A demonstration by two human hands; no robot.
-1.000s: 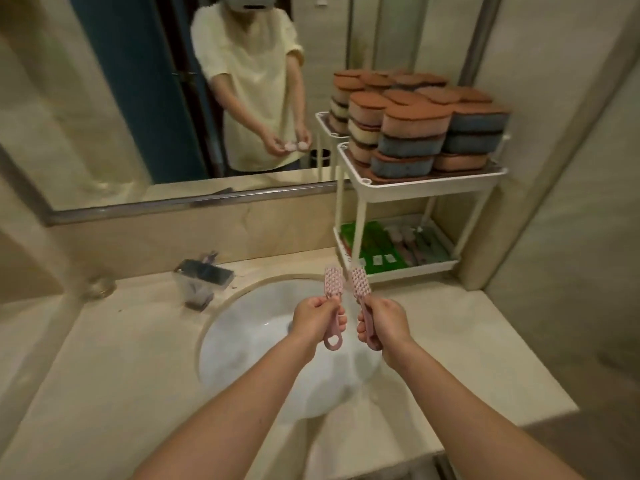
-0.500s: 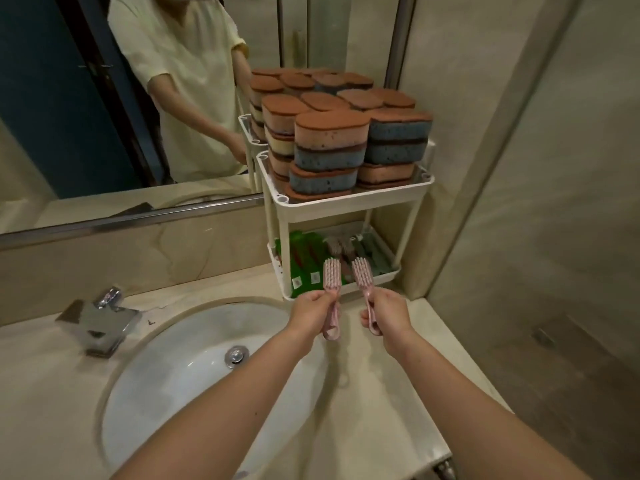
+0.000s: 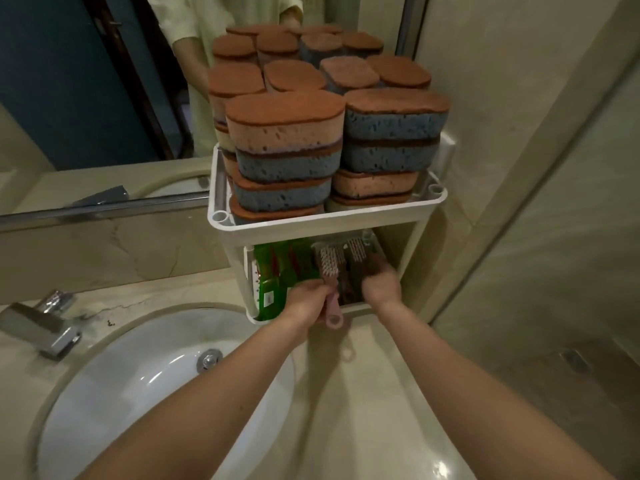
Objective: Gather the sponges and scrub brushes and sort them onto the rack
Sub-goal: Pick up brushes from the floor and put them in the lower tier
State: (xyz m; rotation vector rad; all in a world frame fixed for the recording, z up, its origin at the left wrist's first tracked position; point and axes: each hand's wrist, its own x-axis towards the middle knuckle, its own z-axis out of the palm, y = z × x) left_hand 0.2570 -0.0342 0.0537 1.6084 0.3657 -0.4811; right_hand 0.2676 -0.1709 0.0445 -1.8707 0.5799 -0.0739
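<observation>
A white two-tier rack (image 3: 322,226) stands on the counter against the mirror. Its top tier holds several stacked sponges (image 3: 287,147) with brown scrub tops and blue, pink or cream bodies. My left hand (image 3: 306,301) grips a pink scrub brush (image 3: 330,271) by the handle, its bristle head inside the lower tier. My right hand (image 3: 381,284) reaches into the lower tier, closed on a second pink brush (image 3: 356,249) whose head shows beyond the fingers. Green packets (image 3: 277,271) lie in the lower tier's left half.
A white oval sink (image 3: 114,403) with a chrome drain is set in the beige counter, and a chrome faucet (image 3: 45,327) stands at its left. The mirror (image 3: 86,98) runs behind. A beige wall and glass panel close the right side.
Both hands moved forward from above the counter into the rack's lower tier, carrying the two pink brushes. My view moved closer to the rack.
</observation>
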